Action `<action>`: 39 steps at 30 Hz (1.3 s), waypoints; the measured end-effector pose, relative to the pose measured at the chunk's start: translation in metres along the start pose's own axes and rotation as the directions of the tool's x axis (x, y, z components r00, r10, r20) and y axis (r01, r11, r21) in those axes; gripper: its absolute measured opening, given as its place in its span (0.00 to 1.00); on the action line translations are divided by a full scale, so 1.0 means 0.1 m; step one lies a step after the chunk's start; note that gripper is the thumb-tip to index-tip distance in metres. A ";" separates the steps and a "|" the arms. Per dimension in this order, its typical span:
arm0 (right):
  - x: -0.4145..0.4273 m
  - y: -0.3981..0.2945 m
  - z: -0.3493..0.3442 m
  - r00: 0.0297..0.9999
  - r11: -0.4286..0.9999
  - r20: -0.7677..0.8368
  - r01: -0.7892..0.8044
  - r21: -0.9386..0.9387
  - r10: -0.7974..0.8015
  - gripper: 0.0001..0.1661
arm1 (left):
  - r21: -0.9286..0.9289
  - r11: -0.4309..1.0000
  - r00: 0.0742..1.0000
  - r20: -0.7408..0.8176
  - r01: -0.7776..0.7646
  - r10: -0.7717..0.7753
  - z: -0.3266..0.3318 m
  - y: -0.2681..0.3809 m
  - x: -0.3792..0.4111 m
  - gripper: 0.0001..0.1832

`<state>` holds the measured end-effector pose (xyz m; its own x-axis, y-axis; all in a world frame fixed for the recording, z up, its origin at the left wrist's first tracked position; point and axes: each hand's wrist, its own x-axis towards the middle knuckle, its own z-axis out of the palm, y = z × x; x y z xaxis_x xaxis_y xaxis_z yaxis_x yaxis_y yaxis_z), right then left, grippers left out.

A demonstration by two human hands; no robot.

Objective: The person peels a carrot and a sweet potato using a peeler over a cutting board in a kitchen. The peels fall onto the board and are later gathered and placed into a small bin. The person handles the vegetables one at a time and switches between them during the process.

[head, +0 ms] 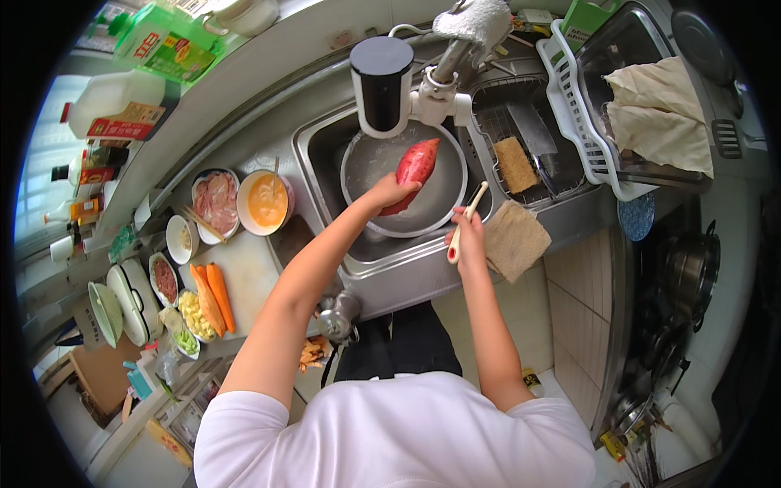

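A red-skinned sweet potato (418, 163), wet and glossy, is gripped at its lower end by my left hand (390, 191). It is held over a round metal basin (372, 177) that stands in the steel sink (323, 146). My right hand (468, 235) holds a peeler (462, 232) with a cream handle, near the sink's front right edge. The peeler's blade end points up and away from me, apart from the sweet potato. A beige cloth (517, 240) hangs over the counter edge beside my right hand.
A faucet with a white-and-black filter (382, 85) stands over the basin. Left are a bowl of beaten egg (262, 202), a plate of raw meat (215, 204) and peeled carrots (221, 296) on a cutting board (250, 268). A wire rack (488, 104) holds a sponge (514, 165) and cleaver (529, 128).
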<state>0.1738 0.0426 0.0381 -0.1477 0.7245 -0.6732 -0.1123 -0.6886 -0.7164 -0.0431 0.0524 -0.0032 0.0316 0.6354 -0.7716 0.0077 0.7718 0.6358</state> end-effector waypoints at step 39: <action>-1.93 1.16 2.18 0.558 0.379 0.817 0.732 -0.566 0.143 0.18 | 0.150 0.980 0.405 -0.911 0.133 0.085 -0.54 -2.72 -3.79 0.32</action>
<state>-0.0244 -0.1836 0.1251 -0.9016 0.2815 -0.3285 0.4058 0.2869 -0.8678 -0.1114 -0.3970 0.1158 -0.8966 0.3461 -0.2763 0.1619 0.8368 0.5231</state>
